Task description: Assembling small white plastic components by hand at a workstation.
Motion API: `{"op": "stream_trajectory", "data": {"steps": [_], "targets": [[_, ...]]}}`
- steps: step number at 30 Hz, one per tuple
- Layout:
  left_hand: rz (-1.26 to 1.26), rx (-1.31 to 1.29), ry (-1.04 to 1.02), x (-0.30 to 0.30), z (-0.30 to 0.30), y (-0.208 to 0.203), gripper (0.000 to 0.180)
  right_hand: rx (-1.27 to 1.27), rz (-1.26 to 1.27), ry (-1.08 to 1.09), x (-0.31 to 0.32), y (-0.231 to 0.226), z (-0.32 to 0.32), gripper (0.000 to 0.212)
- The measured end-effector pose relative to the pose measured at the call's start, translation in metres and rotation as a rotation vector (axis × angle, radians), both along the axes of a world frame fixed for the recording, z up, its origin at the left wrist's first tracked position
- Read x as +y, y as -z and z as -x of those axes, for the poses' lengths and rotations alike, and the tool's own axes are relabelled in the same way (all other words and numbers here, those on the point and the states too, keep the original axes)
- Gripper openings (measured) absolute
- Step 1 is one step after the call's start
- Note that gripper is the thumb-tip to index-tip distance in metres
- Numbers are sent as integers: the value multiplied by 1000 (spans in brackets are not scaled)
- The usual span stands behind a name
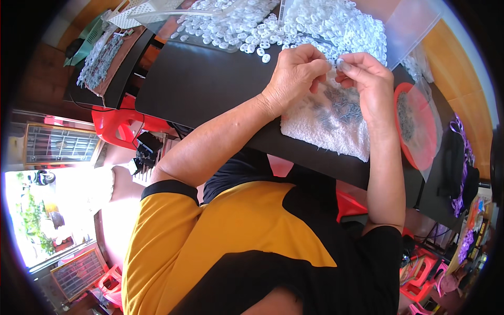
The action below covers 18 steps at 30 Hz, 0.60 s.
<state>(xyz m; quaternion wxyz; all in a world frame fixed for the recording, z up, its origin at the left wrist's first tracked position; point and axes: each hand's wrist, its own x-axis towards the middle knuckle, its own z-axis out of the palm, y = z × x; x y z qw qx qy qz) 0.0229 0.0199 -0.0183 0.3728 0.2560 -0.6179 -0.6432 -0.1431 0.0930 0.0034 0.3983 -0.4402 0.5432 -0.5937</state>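
My left hand (299, 72) and my right hand (370, 81) meet closely above a white towel (325, 140), at the table's far side. Thumb and fingers are pinched together on both. Whatever sits between the fingertips is too small and too covered to make out. Under the hands, the towel carries a scatter of thin grey metal-looking pieces (344, 113). Just beyond my fingers lies a large heap of small white oval pieces (331, 26), each with dark marks or holes. Several have spilled onto the dark table (210, 79).
Clear plastic walls (412, 31) stand around the heap. To the right, a red basin (428, 121) holds small grey pieces, with clear plastic sheeting over part of it. A red stool (118, 126) is at left, near a side table with grey strands (102, 63).
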Motion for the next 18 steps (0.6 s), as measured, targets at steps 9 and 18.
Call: {"op": "stream_trajectory", "data": {"steps": [9,18], "targets": [[50,-33,3,2,0,0,16,-8,17,-31,1,3,-8,14],[-138,135,98,-3,-1,-5,15,0,46,-42,5,-3,3,14]]}}
